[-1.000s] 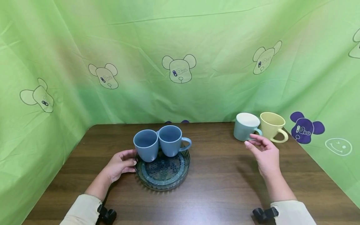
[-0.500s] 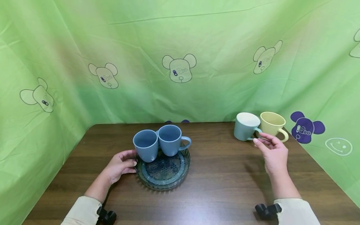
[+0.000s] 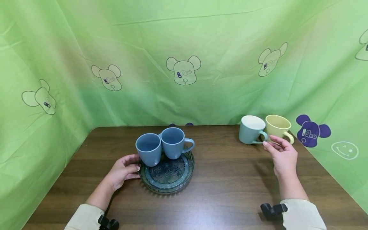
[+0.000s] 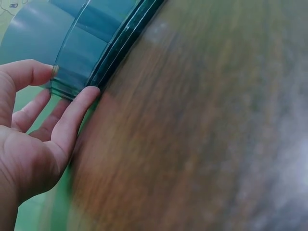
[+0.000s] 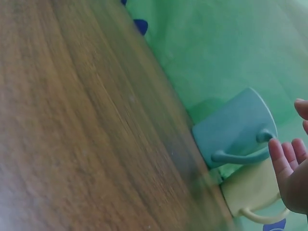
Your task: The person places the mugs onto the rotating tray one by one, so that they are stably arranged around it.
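Observation:
My left hand (image 3: 123,172) grips the left rim of a dark, patterned glass plate (image 3: 169,183), its thumb and fingers at the edge. Two blue mugs stand upright at the plate's back: one blue mug (image 3: 149,150) at the left, the other blue mug (image 3: 173,145) beside it with its handle to the right. At the far right stand a teal mug (image 3: 250,131) with a white inside and a pale yellow mug (image 3: 277,128). Just in front of them my right hand (image 3: 284,158) has its fingers loosely bent near the teal mug's handle (image 5: 243,158), holding nothing.
The brown wooden table (image 3: 218,179) spreads between the plate and the right-hand mugs. A green printed cloth (image 3: 184,95) hangs behind and along the sides. A black camera mount (image 3: 273,209) sits at my right wrist.
My right hand has moved to the right, from in front of the teal mug toward the yellow mug. My left hand, the plate and all the mugs have hardly moved.

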The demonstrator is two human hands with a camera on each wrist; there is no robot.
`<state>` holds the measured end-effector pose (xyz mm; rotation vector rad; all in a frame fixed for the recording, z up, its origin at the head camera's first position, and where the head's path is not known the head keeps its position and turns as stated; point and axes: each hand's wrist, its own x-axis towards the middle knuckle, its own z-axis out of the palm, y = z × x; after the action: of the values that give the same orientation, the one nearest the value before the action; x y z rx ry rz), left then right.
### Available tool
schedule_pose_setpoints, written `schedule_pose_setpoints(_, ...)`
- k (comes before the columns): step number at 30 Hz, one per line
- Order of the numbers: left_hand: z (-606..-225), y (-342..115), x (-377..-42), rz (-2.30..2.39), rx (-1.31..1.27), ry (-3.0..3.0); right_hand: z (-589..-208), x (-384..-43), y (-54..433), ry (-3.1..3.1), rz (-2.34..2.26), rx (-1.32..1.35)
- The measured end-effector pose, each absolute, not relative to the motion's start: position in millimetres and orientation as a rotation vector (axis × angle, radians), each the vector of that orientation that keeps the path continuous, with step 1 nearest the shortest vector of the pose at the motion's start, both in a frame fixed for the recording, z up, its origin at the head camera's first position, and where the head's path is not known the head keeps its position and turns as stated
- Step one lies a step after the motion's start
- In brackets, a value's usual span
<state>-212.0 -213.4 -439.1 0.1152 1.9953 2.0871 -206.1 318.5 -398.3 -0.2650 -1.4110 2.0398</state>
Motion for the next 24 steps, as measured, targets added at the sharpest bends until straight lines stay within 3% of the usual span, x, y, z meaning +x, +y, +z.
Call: schedule_pose_setpoints(24, -439.0, -205.6, -202.1, 2.123, 0.008, 2.002, -424.0, -231.5, 337.3, -1.676, 1.812, -0.467)
